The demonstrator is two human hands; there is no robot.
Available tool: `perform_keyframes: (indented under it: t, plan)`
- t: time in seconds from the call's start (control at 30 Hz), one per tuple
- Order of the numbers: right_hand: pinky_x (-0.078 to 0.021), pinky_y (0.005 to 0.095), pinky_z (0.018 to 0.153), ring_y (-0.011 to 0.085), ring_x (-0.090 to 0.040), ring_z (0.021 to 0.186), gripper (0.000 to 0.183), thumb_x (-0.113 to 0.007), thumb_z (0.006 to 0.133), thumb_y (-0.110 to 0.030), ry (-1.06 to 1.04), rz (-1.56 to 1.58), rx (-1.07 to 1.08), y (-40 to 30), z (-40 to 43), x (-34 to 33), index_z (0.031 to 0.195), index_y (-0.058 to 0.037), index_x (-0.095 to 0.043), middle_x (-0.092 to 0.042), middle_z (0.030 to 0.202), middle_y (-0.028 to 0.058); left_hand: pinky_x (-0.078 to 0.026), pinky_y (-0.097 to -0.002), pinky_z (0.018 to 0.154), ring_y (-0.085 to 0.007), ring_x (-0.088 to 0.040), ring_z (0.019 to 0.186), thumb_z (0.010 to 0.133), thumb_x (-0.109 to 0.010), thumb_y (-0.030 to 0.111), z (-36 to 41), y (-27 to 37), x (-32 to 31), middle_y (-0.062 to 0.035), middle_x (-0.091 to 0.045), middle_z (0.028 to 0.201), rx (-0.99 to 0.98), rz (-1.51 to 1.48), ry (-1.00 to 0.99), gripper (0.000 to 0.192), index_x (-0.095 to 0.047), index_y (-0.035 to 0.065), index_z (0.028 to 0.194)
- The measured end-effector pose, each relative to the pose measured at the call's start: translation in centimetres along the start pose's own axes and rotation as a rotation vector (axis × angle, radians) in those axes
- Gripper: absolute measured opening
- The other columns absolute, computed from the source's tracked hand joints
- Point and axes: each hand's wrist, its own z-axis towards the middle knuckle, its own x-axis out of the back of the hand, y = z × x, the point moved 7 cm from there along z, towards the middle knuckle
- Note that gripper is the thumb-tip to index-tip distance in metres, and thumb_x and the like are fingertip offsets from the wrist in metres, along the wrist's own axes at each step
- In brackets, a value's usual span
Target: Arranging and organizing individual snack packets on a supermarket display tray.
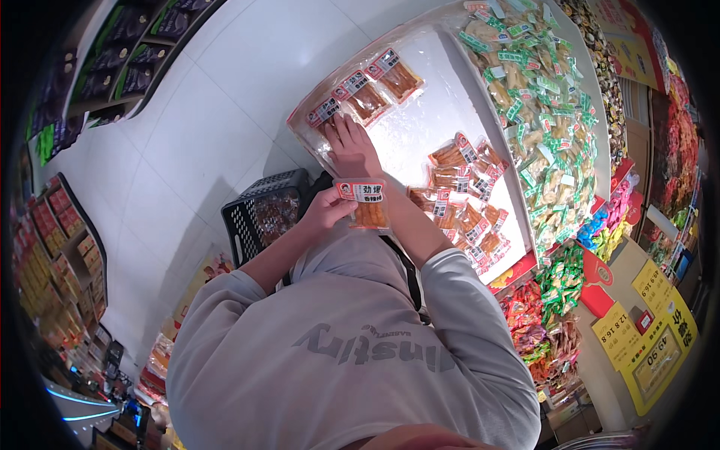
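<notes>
My left hand (332, 209) holds a clear snack packet (368, 205) with a red and white header and orange-brown strips inside, in front of my waist. Farther forward, my right hand (351, 143) reaches palm down to the display bin's near-left corner, its fingers on a similar packet (323, 112). Two more packets lie in line beside it, one in the middle (367, 102) and one farther along (399, 81). A loose pile of the same packets (467, 197) lies on the white bin floor (416, 135), to the right of my forearm.
A black plastic basket (247, 225) with packets inside stands left of my waist. Beyond a divider (489, 107) lie many green-labelled packets (540, 112). Wrapped sweets (562, 275) and yellow price signs (647, 343) are at right. Shelves of boxes (67, 236) stand across the tiled floor (169, 129).
</notes>
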Motion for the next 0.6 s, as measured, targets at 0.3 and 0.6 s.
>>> perform_keyframes:
  t: [0.3,0.6]
  plan:
    - [-0.032,0.0449,0.117,0.0367,-0.039,0.141,0.06,-0.064,0.09,-0.029,0.094,0.06,0.006,0.5,-0.2,1.8,0.144,-0.0071,-0.048,-0.041,0.152,0.0192,-0.047,-0.0264,0.088,-0.0057,-0.058,0.098,0.098,-0.062,0.01,0.2,-0.9,1.2,0.002,-0.067,0.109,0.064,-0.002,0.106,0.026,-0.066,0.006,0.123]
    - [-0.0438,0.0273,0.096,0.0106,-0.057,0.105,0.026,-0.061,0.099,-0.011,0.061,1.706,-0.684,7.3,-6.8,5.2,0.124,-0.0027,-0.063,-0.065,0.112,0.0021,-0.046,-0.026,0.079,-0.0059,-0.056,0.088,0.098,-0.062,0.012,5.7,3.8,-0.2,0.003,-0.066,0.1,-0.118,-0.055,0.325,0.024,-0.066,0.0046,0.121]
